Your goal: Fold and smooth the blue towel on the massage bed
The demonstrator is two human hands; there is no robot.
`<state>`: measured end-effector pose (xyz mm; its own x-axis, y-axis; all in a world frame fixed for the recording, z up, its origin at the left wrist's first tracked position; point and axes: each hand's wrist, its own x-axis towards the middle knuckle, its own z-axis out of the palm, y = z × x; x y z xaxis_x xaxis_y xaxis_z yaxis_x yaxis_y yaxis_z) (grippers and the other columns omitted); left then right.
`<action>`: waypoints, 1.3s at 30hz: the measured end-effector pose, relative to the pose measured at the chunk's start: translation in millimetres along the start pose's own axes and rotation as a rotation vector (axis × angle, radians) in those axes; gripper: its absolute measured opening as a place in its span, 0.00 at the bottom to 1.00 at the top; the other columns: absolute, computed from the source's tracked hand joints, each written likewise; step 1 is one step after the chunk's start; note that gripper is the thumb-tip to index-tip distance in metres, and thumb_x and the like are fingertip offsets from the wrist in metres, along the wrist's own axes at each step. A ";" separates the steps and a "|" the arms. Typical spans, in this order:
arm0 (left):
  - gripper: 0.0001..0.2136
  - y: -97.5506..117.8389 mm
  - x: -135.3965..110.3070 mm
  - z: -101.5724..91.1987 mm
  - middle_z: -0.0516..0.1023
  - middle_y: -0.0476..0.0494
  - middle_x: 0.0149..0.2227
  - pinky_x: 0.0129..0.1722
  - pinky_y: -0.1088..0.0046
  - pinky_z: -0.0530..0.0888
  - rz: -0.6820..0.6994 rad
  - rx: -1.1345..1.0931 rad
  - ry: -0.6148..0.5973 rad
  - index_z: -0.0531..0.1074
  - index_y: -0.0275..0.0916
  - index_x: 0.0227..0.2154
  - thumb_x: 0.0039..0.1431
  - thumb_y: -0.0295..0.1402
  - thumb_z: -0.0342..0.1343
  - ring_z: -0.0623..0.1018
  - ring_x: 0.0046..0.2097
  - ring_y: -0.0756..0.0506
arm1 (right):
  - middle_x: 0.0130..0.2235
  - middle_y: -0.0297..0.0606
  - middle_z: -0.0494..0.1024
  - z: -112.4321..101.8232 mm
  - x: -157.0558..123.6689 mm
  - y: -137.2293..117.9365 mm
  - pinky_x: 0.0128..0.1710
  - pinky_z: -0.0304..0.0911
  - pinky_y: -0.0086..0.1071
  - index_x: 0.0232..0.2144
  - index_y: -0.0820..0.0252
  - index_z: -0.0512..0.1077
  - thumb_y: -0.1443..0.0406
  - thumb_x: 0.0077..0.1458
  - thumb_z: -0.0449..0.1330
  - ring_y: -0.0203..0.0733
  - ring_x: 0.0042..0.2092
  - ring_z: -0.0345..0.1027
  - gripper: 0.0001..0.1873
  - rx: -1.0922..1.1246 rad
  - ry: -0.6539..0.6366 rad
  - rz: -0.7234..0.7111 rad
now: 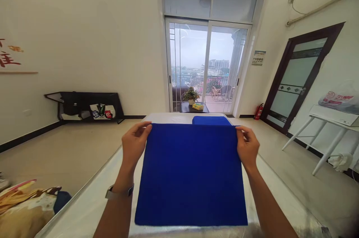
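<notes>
A square blue cloth (192, 178) hangs spread out in front of me, its upper edge pulled straight between both hands. My left hand (136, 139) pinches its top left corner between thumb and fingers; a watch is on that wrist. The top right corner is pinched in my right hand (248, 142). Behind the cloth, a folded blue cloth (211, 120) lies at the far end of a pale, plastic-covered surface (92, 200). The cloth I hold hides part of that folded one and much of the surface.
Clothes (30, 208) are heaped at the lower left. A black rack (89, 105) with bags stands by the left wall. Beyond the surface, a small dark table (183, 109) carries a potted plant (191, 95). On the right are a white table (331, 124) and a fire extinguisher (258, 112).
</notes>
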<state>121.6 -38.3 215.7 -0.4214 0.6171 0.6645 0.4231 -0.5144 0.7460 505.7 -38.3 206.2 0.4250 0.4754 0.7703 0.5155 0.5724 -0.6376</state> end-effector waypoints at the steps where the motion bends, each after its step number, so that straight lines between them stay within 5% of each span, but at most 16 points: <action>1: 0.18 -20.9 2.1 6.0 0.84 0.47 0.36 0.41 0.71 0.77 -0.046 0.044 -0.061 0.81 0.41 0.43 0.56 0.48 0.63 0.81 0.37 0.46 | 0.39 0.40 0.80 7.7 -3.8 16.7 0.32 0.65 0.31 0.40 0.58 0.78 0.50 0.63 0.57 0.39 0.33 0.69 0.20 -0.018 -0.069 0.035; 8: 0.09 -146.9 -10.1 57.0 0.85 0.44 0.36 0.41 0.72 0.76 -0.287 0.512 -0.453 0.80 0.39 0.37 0.57 0.34 0.56 0.83 0.39 0.45 | 0.40 0.39 0.83 80.5 -42.4 129.3 0.40 0.67 0.32 0.43 0.58 0.79 0.62 0.63 0.50 0.42 0.37 0.75 0.18 -0.351 -0.605 0.391; 17: 0.13 -203.9 -38.1 73.6 0.85 0.44 0.43 0.44 0.70 0.73 -0.260 0.730 -0.497 0.78 0.42 0.44 0.63 0.35 0.50 0.81 0.44 0.44 | 0.49 0.38 0.81 107.7 -73.8 172.3 0.45 0.66 0.34 0.49 0.52 0.78 0.63 0.65 0.47 0.46 0.50 0.75 0.20 -0.551 -0.714 0.461; 22: 0.16 -202.8 -44.7 75.5 0.81 0.37 0.48 0.51 0.60 0.72 -0.172 0.853 -0.489 0.78 0.39 0.47 0.64 0.36 0.47 0.78 0.51 0.38 | 0.54 0.41 0.78 108.6 -76.2 170.1 0.50 0.64 0.31 0.51 0.55 0.77 0.68 0.66 0.43 0.43 0.54 0.70 0.24 -0.718 -0.732 0.269; 27: 0.19 -165.7 -46.7 87.8 0.77 0.34 0.53 0.57 0.55 0.68 0.057 0.911 -0.485 0.77 0.39 0.50 0.68 0.38 0.44 0.73 0.56 0.34 | 0.60 0.46 0.73 108.6 -80.3 152.2 0.58 0.58 0.36 0.57 0.60 0.75 0.73 0.63 0.43 0.48 0.59 0.65 0.27 -0.816 -0.757 0.113; 33: 0.21 -103.5 -93.2 175.4 0.78 0.36 0.56 0.59 0.63 0.69 0.394 0.740 -0.892 0.74 0.40 0.55 0.72 0.42 0.40 0.75 0.56 0.40 | 0.71 0.48 0.58 111.6 -94.7 146.2 0.70 0.43 0.42 0.68 0.69 0.60 0.62 0.70 0.43 0.49 0.71 0.47 0.29 -0.763 -0.985 0.035; 36: 0.26 -93.1 -123.9 222.6 0.73 0.35 0.62 0.64 0.62 0.66 0.389 0.706 -0.962 0.70 0.38 0.60 0.73 0.46 0.36 0.71 0.63 0.41 | 0.73 0.48 0.51 109.1 -102.3 153.1 0.70 0.40 0.44 0.71 0.68 0.53 0.63 0.70 0.43 0.48 0.73 0.41 0.31 -0.812 -1.106 0.047; 39: 0.28 -98.4 -142.8 246.7 0.69 0.33 0.65 0.66 0.57 0.64 0.333 0.728 -0.965 0.67 0.35 0.63 0.74 0.45 0.33 0.67 0.67 0.39 | 0.73 0.47 0.48 106.8 -104.7 157.8 0.71 0.39 0.42 0.71 0.69 0.51 0.65 0.69 0.42 0.47 0.74 0.39 0.31 -0.848 -1.130 0.056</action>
<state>338.0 71.1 36.5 0.4191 0.8626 0.2833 0.8701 -0.4708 0.1460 463.1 73.6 24.7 -0.1481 0.9865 0.0701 0.9744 0.1577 -0.1605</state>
